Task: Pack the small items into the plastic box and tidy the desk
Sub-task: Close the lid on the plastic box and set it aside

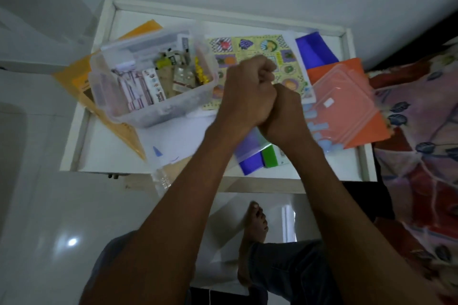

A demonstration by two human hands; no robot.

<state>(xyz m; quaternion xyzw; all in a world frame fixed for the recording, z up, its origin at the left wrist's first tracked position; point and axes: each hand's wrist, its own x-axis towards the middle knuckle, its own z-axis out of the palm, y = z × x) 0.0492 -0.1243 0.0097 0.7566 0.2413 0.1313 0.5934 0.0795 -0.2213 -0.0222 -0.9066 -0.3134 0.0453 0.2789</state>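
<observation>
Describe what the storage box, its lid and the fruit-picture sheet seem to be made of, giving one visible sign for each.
Storage box: clear, slightly frosted plastic; the packets inside show through its walls.
Lid: translucent plastic, probably glossy; the orange folder beneath tints it pink.
Fruit-picture sheet: likely printed paper or thin card; it lies flat with colour pictures.

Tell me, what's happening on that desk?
A person is tidying up. The clear box is open and already full of small items. Its pink lid lies off to the right. Both fists, left hand and right hand, are bunched together above the sticker sheet; whether they hold anything is hidden.
</observation>
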